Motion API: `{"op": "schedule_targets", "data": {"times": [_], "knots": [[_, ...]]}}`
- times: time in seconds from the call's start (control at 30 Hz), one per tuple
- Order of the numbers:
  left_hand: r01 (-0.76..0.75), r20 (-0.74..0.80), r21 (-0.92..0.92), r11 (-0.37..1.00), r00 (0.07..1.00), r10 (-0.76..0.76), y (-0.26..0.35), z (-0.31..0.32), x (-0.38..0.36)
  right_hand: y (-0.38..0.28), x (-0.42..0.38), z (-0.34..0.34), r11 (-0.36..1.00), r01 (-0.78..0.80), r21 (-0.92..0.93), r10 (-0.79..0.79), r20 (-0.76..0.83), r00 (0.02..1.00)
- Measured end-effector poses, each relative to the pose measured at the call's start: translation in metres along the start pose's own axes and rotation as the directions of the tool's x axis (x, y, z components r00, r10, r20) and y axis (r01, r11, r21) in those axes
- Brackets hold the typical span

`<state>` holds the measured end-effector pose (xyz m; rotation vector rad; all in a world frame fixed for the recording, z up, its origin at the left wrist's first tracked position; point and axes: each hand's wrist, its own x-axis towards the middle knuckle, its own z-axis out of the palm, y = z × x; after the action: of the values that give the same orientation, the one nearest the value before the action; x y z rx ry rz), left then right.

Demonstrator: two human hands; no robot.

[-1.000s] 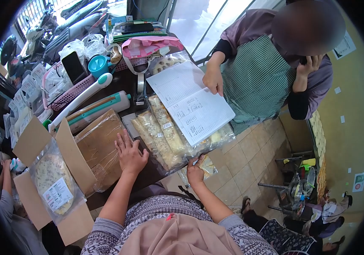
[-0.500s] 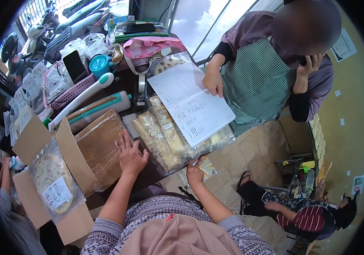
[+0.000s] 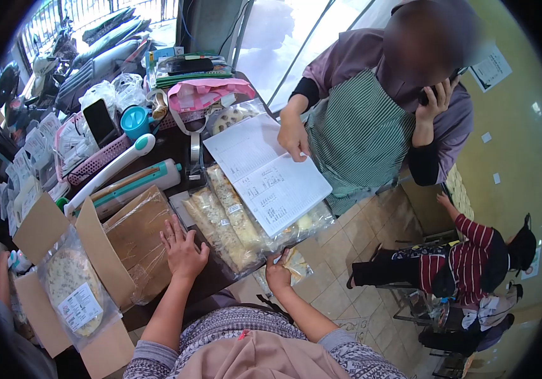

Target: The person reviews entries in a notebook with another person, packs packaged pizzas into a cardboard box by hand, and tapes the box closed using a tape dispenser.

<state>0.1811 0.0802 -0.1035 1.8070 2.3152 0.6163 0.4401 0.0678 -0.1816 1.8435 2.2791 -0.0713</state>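
My left hand [image 3: 184,251] lies with its fingers spread on the near right edge of a flat brown cardboard piece [image 3: 141,243] wrapped in clear plastic. By the table's front edge, my right hand [image 3: 277,273] is closed, its fingers curled at the near corner of a clear plastic pack of long topped breads [image 3: 223,224]. What those fingers grip is hidden. An open notebook [image 3: 271,174] with handwriting rests on the pack. A co-worker's hand [image 3: 294,137] touches its far right page edge; their other hand holds a phone to the ear.
To the left stands an open cardboard box [image 3: 103,252] with a labelled, bagged round flat bread [image 3: 75,287] by its flaps. Behind it are a teal-and-white sealer [image 3: 135,189], a black phone [image 3: 100,123], a blue mug [image 3: 135,122] and a pink bag [image 3: 211,91]. Other people [image 3: 473,252] are at the right.
The view has shifted slightly, so the table sits further left and lower. The seated person in the striped top is now standing. My hands keep nearly the same places.
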Motion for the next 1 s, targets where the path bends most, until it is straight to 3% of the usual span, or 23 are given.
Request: {"op": "schedule_targets", "data": {"times": [0.07, 0.17, 0.3, 0.47, 0.6, 0.7, 0.77, 0.87, 1.0], "knots": [[0.000, 0.009, 0.003, 1.000, 1.000, 0.000, 0.000, -0.002, 0.000, 0.000, 0.001, 0.001, 0.996, -0.038, 0.081, 0.031, 0.084, 0.996], [0.010, 0.020, 0.007, 1.000, 1.000, -0.010, 0.001, -0.001, 0.000, 0.001, -0.001, 0.006, 1.000, 0.012, -0.017, -0.013, -0.040, 0.999], [0.002, -0.006, 0.009, 1.000, 1.000, -0.002, 0.000, 0.001, 0.000, 0.001, 0.000, 0.004, 0.999, -0.014, 0.032, 0.012, 0.046, 0.999], [-0.001, -0.008, 0.012, 1.000, 1.000, 0.001, 0.001, 0.000, 0.000, 0.003, 0.000, 0.023, 0.993, 0.038, -0.114, -0.054, -0.145, 0.988], [0.000, -0.010, 0.013, 1.000, 1.000, 0.000, 0.000, 0.001, 0.000, 0.003, -0.001, 0.024, 0.995, 0.014, -0.100, -0.029, -0.150, 0.988], [0.001, -0.009, 0.016, 1.000, 1.000, -0.001, 0.001, 0.000, 0.001, 0.003, -0.001, 0.013, 0.995, 0.031, -0.098, -0.045, -0.147, 0.988], [-0.002, -0.004, 0.014, 1.000, 1.000, 0.002, 0.003, -0.002, 0.001, 0.003, 0.001, 0.004, 1.000, 0.019, 0.017, -0.019, 0.043, 0.999], [0.007, 0.003, 0.018, 1.000, 1.000, -0.007, 0.004, -0.003, 0.001, 0.002, 0.000, 0.007, 0.999, 0.031, -0.022, -0.032, -0.032, 0.999], [0.014, 0.002, 0.022, 1.000, 1.000, -0.014, 0.004, -0.002, 0.001, 0.003, 0.001, 0.006, 0.999, 0.033, -0.042, -0.034, -0.017, 0.999]]}}
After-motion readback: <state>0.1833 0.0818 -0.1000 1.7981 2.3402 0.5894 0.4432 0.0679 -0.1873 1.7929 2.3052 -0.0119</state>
